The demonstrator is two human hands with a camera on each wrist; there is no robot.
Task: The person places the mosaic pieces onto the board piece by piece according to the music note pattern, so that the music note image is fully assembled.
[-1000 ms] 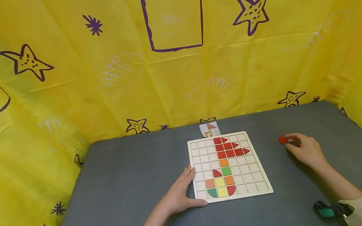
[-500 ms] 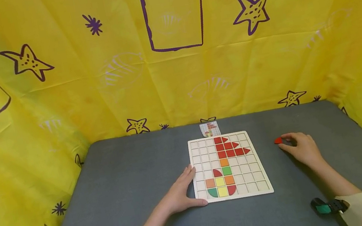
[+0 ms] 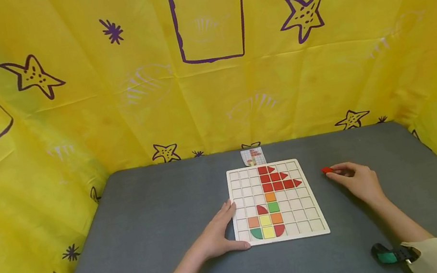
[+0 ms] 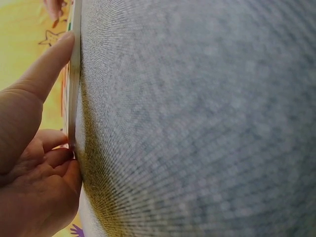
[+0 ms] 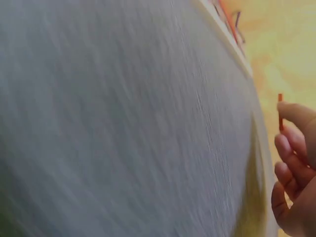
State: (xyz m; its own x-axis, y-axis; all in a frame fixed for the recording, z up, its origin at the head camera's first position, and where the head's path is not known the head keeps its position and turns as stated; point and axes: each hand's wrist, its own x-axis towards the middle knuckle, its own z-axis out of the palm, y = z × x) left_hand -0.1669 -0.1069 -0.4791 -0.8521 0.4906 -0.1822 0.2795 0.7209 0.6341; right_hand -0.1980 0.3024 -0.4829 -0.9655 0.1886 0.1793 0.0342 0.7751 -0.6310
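A pale square grid board [image 3: 300,215] lies on the table, bearing flat tiles: red squares and triangles at the back, orange, yellow, green and rounded ones nearer the front. My left hand [image 3: 218,234] rests at its front left corner, fingers at the left edge and thumb along the front edge. In the left wrist view the thumb [image 4: 49,66] lies along the board's side [image 4: 74,94]. To the right of the board, my right hand [image 3: 359,178] pinches a small red tile [image 3: 327,170] between thumb and fingers. Edge-on, this tile [image 5: 281,116] looks thin; fingertips partly cover its shape.
Behind the board lies a small card [image 3: 253,156] printed with a similar coloured pattern. The grey table [image 3: 160,205] meets a yellow patterned cloth [image 3: 212,103] at the back and sides. Each wrist wears a black strap, the right one [image 3: 393,254] with a green part.
My right hand has moved left toward the board, carrying the red tile, which has turned flatter to the view. My left hand and the board have stayed put.
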